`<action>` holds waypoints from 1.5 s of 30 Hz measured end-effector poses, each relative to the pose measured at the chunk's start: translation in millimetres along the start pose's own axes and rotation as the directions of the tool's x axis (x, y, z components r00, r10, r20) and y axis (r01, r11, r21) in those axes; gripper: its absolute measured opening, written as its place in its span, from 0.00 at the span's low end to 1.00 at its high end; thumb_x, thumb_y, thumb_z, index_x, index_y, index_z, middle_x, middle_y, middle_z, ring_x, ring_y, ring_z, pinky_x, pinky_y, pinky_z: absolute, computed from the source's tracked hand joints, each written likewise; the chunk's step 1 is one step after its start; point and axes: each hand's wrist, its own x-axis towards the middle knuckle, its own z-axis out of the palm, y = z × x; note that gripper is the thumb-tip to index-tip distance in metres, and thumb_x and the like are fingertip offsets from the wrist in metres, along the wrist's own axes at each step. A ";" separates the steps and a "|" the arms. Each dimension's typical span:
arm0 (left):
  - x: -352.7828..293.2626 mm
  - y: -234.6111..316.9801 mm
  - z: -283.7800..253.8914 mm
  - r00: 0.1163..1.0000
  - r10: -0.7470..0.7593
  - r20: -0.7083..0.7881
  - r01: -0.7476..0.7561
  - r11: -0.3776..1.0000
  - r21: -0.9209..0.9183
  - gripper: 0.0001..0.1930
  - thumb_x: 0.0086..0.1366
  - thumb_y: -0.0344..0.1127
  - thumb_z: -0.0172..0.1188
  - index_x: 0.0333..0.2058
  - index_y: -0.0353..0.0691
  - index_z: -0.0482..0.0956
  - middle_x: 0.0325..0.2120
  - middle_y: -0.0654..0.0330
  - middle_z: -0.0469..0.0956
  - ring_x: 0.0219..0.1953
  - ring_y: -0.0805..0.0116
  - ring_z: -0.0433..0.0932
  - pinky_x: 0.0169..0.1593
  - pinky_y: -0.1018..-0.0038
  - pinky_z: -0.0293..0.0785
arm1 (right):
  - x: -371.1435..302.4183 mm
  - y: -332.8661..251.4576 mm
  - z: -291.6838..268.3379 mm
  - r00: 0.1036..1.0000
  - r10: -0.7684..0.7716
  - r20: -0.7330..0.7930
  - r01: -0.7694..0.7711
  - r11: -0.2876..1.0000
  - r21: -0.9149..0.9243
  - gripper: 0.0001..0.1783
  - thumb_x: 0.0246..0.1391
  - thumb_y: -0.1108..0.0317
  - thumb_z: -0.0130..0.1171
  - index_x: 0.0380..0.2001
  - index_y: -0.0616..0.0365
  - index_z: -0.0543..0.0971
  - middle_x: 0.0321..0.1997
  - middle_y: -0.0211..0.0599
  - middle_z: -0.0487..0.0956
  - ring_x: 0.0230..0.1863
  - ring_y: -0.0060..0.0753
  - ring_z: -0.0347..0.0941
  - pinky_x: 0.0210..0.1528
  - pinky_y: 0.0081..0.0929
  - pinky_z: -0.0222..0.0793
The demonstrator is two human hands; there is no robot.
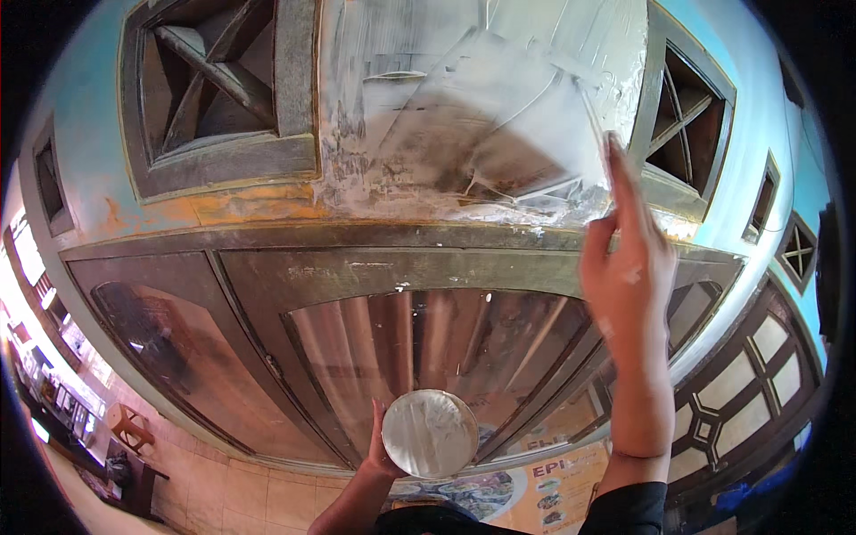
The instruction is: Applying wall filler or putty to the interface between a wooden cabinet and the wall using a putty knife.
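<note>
My left hand [382, 450] grips the side of a round tub [473, 428], held low in front of me; white putty [426, 432] shows inside its rim. My right hand [629, 267] is raised to the wall, its index finger stretched upward and the thumb bent in. A thin pale blade, likely a putty knife [590, 109], runs up from that fingertip; it is seen almost edge-on, and its handle is hidden by the hand. Behind it, the wall panel [428, 107] carries wet, streaky white putty with ridges, over a darker patch.
Wooden vents with crossed bars flank the panel, one left [218, 80] and one right [687, 116]. Below runs a dark wooden frame [428, 267] with glazed panes and a curtain [392, 348]. A stool [129, 426] stands on the tiled floor [232, 490]; a printed sheet [557, 490] lies below me.
</note>
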 end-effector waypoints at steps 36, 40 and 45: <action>32.0 -7.0 -32.8 0.905 -0.008 0.426 0.212 0.876 -0.434 0.57 0.59 0.86 0.35 0.72 0.45 0.59 0.70 0.49 0.63 0.69 0.43 0.65 0.69 0.40 0.62 | -11.5 134.6 -3.6 0.699 0.652 0.295 -0.706 0.561 0.433 0.19 0.68 0.73 0.56 0.60 0.61 0.75 0.49 0.35 0.83 0.44 0.24 0.81 0.43 0.27 0.81; 31.6 -7.2 -22.9 0.875 -0.010 0.483 0.251 0.864 -0.436 0.58 0.58 0.87 0.35 0.73 0.45 0.58 0.71 0.50 0.61 0.70 0.44 0.64 0.69 0.40 0.60 | -8.2 134.5 0.1 0.727 0.625 0.285 -0.683 0.612 0.398 0.20 0.67 0.75 0.57 0.60 0.62 0.75 0.48 0.39 0.83 0.44 0.25 0.81 0.42 0.26 0.82; 28.6 -7.6 -22.7 0.940 -0.033 0.340 0.184 0.887 -0.423 0.54 0.60 0.85 0.40 0.69 0.45 0.65 0.68 0.48 0.67 0.67 0.41 0.68 0.66 0.36 0.63 | -0.5 121.9 -10.4 0.708 0.628 0.323 -0.705 0.610 0.361 0.18 0.67 0.74 0.56 0.59 0.64 0.75 0.48 0.40 0.82 0.45 0.26 0.81 0.44 0.27 0.83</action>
